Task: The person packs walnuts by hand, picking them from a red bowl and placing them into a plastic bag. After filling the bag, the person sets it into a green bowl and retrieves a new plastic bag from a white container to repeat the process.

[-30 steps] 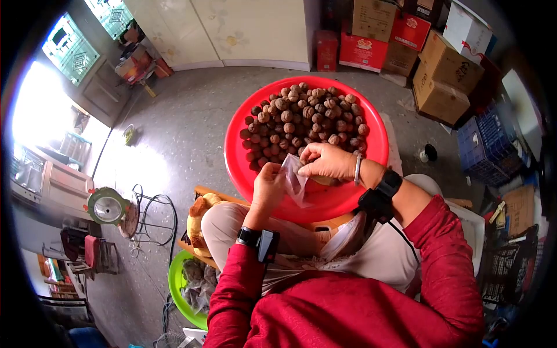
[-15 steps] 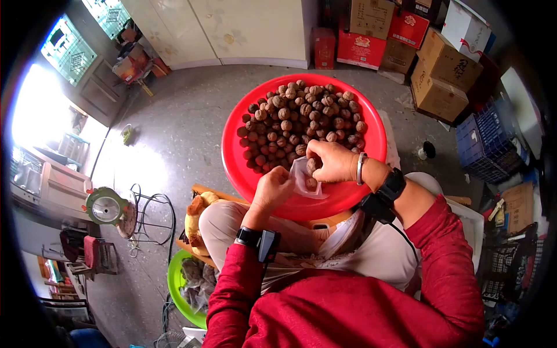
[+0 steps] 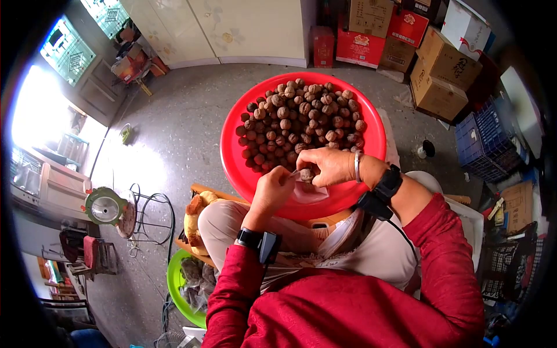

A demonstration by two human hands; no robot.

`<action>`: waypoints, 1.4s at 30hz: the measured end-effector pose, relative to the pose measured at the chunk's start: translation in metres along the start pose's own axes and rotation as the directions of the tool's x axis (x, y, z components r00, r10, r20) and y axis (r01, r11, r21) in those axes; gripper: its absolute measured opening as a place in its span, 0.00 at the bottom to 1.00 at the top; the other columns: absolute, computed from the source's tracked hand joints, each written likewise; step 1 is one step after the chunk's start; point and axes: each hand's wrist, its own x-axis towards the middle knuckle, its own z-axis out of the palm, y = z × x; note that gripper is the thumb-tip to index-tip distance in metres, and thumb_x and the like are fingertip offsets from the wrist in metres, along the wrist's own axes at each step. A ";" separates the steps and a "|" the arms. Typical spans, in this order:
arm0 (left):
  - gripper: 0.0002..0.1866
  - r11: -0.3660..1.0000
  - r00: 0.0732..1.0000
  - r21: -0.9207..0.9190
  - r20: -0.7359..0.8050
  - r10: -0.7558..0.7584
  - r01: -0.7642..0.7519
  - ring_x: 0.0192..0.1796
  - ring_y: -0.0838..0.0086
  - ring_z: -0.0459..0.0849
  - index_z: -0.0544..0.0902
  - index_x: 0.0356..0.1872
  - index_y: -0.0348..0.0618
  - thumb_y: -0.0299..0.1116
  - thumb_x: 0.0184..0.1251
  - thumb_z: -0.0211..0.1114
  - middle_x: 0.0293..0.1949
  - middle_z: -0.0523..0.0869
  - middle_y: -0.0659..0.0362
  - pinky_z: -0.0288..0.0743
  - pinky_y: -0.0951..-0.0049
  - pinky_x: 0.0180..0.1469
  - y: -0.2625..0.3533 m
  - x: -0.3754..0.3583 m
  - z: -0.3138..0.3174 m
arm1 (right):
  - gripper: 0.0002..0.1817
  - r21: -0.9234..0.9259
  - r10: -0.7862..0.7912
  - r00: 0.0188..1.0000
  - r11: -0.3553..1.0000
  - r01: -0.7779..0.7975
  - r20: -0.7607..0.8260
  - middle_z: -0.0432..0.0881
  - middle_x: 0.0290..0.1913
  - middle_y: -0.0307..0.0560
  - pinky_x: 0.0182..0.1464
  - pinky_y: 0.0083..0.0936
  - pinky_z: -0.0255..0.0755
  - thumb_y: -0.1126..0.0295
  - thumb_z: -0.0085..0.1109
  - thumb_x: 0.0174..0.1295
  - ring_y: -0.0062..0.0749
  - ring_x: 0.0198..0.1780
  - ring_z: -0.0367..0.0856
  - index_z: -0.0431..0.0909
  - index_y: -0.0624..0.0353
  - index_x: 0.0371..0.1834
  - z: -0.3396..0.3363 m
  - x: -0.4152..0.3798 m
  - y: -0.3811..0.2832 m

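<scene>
A wide red basin [image 3: 232,156] in front of my knees holds a heap of brown walnuts [image 3: 293,119]. Over its near side, my left hand [image 3: 272,190] pinches the edge of a small clear plastic bag [image 3: 310,194]. My right hand [image 3: 332,166] is closed with its fingertips around a single walnut [image 3: 306,174] at the bag's mouth. The bag hangs low over the bare red plastic. Part of it is hidden behind my fingers.
A green basin [image 3: 174,284] with filled plastic bags [image 3: 197,281] stands on the floor at my left. Beside my knee lies a yellow plush toy [image 3: 194,223]. Cardboard boxes [image 3: 439,75] and a blue crate [image 3: 487,142] line the right side.
My right hand has moved slightly down and left, bringing the walnut closer to my left fingers and the bag's mouth. The bag looks flatter and more folded.
</scene>
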 end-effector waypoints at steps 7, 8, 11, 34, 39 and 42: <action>0.11 0.907 0.982 -0.403 0.179 -0.057 0.126 0.26 0.87 0.70 0.79 0.30 0.40 0.37 0.67 0.64 0.23 0.76 0.70 0.64 0.83 0.27 0.006 -0.003 -0.021 | 0.18 0.038 -0.094 0.995 0.995 0.096 -0.038 0.81 0.43 0.53 0.51 0.33 0.74 0.73 0.62 0.47 0.45 0.47 0.80 0.77 0.60 0.45 -0.007 -0.004 -0.018; 0.11 0.918 0.981 -0.380 0.189 -0.043 0.114 0.23 0.87 0.70 0.80 0.33 0.41 0.39 0.67 0.64 0.23 0.76 0.69 0.63 0.83 0.24 0.004 -0.002 -0.020 | 0.19 -0.035 -0.116 0.990 0.993 0.114 -0.078 0.79 0.44 0.50 0.51 0.33 0.73 0.72 0.63 0.47 0.44 0.48 0.79 0.77 0.59 0.45 -0.005 -0.003 -0.012; 0.13 0.992 0.999 -0.119 0.020 -0.041 0.043 0.24 0.80 0.76 0.82 0.33 0.36 0.38 0.65 0.65 0.22 0.81 0.59 0.70 0.75 0.27 -0.010 0.004 0.002 | 0.19 -0.132 -0.091 0.985 0.989 0.072 -0.143 0.77 0.45 0.48 0.53 0.33 0.71 0.70 0.65 0.47 0.44 0.49 0.76 0.77 0.57 0.45 -0.001 -0.001 0.003; 0.12 0.998 1.000 0.049 0.008 -0.028 0.028 0.25 0.82 0.73 0.81 0.32 0.36 0.37 0.64 0.66 0.20 0.78 0.61 0.70 0.75 0.27 -0.001 0.003 -0.002 | 0.10 -0.233 0.155 0.914 0.938 -0.256 -0.376 0.82 0.39 0.54 0.50 0.38 0.74 0.70 0.63 0.52 0.51 0.47 0.80 0.80 0.61 0.36 -0.005 0.001 0.028; 0.14 0.999 0.999 0.036 0.041 -0.008 0.007 0.26 0.69 0.82 0.81 0.30 0.35 0.38 0.60 0.67 0.23 0.82 0.48 0.75 0.68 0.32 -0.004 0.002 -0.001 | 0.08 -0.238 0.242 0.866 0.898 -0.371 -0.438 0.83 0.38 0.55 0.48 0.40 0.75 0.70 0.62 0.52 0.52 0.44 0.81 0.80 0.60 0.34 -0.005 0.009 0.040; 0.14 0.999 0.999 0.026 0.041 0.034 -0.035 0.26 0.69 0.81 0.81 0.30 0.35 0.38 0.60 0.67 0.23 0.82 0.48 0.75 0.68 0.32 -0.009 0.003 0.000 | 0.07 -0.270 0.243 0.859 0.880 -0.391 -0.451 0.83 0.37 0.54 0.48 0.39 0.75 0.69 0.62 0.52 0.50 0.44 0.82 0.80 0.59 0.33 0.001 0.019 0.051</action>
